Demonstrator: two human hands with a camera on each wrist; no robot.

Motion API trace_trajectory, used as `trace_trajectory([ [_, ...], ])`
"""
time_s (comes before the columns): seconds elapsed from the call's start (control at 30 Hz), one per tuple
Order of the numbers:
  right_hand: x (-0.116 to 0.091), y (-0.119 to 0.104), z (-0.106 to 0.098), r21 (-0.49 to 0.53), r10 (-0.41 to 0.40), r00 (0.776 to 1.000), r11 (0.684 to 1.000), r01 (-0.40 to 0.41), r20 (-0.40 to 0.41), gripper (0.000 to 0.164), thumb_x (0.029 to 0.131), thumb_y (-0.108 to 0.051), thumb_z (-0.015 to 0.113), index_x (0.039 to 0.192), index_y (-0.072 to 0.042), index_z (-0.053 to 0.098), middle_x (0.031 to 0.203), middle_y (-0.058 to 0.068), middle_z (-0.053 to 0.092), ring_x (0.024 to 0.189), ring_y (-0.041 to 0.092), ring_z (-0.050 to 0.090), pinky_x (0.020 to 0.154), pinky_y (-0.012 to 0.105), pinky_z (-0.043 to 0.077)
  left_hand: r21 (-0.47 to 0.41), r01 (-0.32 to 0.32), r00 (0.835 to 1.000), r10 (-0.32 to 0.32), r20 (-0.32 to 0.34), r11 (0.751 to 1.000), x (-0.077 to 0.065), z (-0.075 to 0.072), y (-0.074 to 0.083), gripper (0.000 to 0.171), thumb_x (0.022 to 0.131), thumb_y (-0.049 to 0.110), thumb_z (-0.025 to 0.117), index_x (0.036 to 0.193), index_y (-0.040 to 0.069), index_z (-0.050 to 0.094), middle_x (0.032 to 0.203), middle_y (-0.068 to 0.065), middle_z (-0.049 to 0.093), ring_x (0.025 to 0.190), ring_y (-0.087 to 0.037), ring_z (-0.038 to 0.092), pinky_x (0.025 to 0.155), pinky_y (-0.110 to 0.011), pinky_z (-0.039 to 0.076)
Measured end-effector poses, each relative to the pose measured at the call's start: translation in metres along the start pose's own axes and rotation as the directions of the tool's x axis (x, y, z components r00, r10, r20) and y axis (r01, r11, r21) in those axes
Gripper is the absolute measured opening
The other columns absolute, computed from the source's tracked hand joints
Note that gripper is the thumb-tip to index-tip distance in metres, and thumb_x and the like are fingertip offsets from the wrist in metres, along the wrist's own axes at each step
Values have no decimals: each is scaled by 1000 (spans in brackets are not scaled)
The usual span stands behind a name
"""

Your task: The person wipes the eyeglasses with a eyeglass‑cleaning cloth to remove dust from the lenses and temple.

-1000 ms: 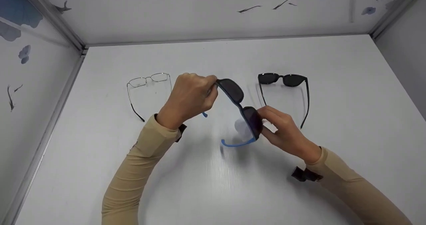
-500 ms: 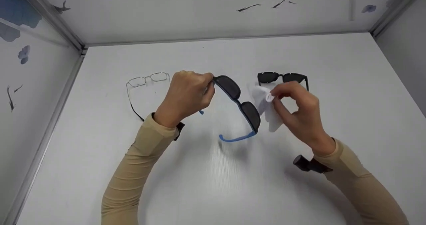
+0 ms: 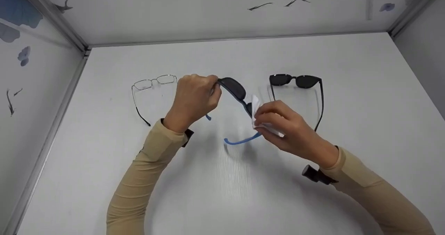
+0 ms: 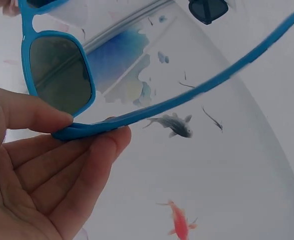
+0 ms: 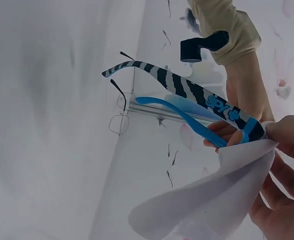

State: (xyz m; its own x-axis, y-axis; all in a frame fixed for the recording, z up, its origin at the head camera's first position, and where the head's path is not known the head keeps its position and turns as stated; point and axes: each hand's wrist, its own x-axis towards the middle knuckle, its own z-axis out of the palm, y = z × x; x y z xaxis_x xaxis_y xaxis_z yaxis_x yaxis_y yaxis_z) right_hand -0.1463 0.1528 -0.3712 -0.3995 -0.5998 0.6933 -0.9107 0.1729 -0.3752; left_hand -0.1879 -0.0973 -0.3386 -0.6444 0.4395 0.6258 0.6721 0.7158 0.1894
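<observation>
White, the worktop (image 3: 194,200) spreads beneath a person's tan sleeves (image 3: 132,183). The left hand (image 3: 194,99) is closed to a pinch; the right hand (image 3: 292,129) curls its fingers in a grip. Blue-framed sunglasses (image 3: 233,88), held by the left at one temple's hinge end, hang tilted above the worktop, between its left and right edges. Black sunglasses (image 3: 306,82) lie toward the far right corner, wire-rimmed glasses (image 3: 143,85) toward the far left. A white cloth (image 5: 207,200) is pinched by the right against the blue pair's other end.
</observation>
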Motion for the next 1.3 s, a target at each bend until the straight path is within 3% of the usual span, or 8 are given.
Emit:
trace_trajectory([
  [0.27, -18, 2, 4, -90, -96, 994, 992, 92, -42, 11, 96, -6, 56, 92, 0, 64, 100, 15, 58, 90, 26, 57, 82, 24, 48, -113, 135, 989, -141, -51, 984, -3, 0, -14, 21, 82, -6, 52, 63, -3, 60, 49, -9, 50, 43, -16, 36, 43, -28, 28],
  [0.47, -26, 6, 4, -88, -30, 993, 996, 20, -110, 14, 97, -8, 54, 93, 1, 64, 97, 15, 58, 87, 26, 57, 88, 19, 45, -207, 290, 947, -311, -77, 934, -4, 2, -18, 21, 82, -5, 52, 66, -5, 65, 52, -11, 54, 46, -20, 44, 45, -27, 33],
  [0.7, -30, 11, 3, -91, 5, 981, 996, -23, -195, 14, 97, -8, 56, 92, 2, 64, 95, 15, 59, 84, 26, 58, 86, 18, 46, -284, 418, 896, -444, -28, 863, -11, 11, -25, 17, 85, -4, 55, 76, -9, 69, 61, -14, 64, 49, -22, 58, 49, -30, 46],
  [0.77, -30, 11, 1, -87, 40, 977, 994, -59, -210, 3, 91, 0, 62, 92, 2, 64, 95, 15, 59, 85, 26, 59, 87, 18, 46, -306, 453, 878, -479, -12, 837, -13, 13, -26, 16, 85, -3, 56, 78, -10, 69, 63, -14, 66, 50, -21, 61, 50, -31, 49],
  [0.87, -31, 12, -1, -76, 107, 965, 989, -129, -240, 20, 79, 16, 67, 91, 2, 64, 95, 15, 61, 86, 25, 60, 86, 19, 46, -354, 499, 852, -522, 36, 791, -15, 15, -26, 15, 86, -3, 56, 80, -10, 68, 65, -14, 67, 52, -21, 64, 51, -29, 52],
  [0.97, -29, 14, -4, -57, 177, 944, 978, -200, -279, 34, 68, 27, 68, 91, 2, 64, 94, 15, 62, 86, 24, 60, 84, 19, 47, -424, 560, 814, -568, 122, 711, -17, 17, -25, 14, 88, -2, 56, 85, -10, 67, 68, -14, 68, 55, -20, 67, 54, -26, 54],
  [1.07, -23, 15, -7, -27, 219, 922, 970, -240, -320, 34, 68, 28, 68, 92, 4, 63, 94, 16, 62, 86, 21, 60, 81, 20, 48, -495, 635, 754, -616, 229, 593, -19, 20, -24, 13, 90, -1, 55, 88, -10, 65, 72, -15, 69, 59, -20, 68, 57, -25, 55],
  [1.3, 1, 9, -9, -13, 245, 897, 963, -268, -369, 33, 72, 23, 70, 98, 4, 62, 97, 16, 62, 89, 20, 59, 82, 23, 50, -598, 769, 568, -670, 477, 226, -19, 31, -21, 11, 91, 1, 55, 91, -9, 60, 75, -18, 68, 59, -16, 69, 62, -28, 56],
])
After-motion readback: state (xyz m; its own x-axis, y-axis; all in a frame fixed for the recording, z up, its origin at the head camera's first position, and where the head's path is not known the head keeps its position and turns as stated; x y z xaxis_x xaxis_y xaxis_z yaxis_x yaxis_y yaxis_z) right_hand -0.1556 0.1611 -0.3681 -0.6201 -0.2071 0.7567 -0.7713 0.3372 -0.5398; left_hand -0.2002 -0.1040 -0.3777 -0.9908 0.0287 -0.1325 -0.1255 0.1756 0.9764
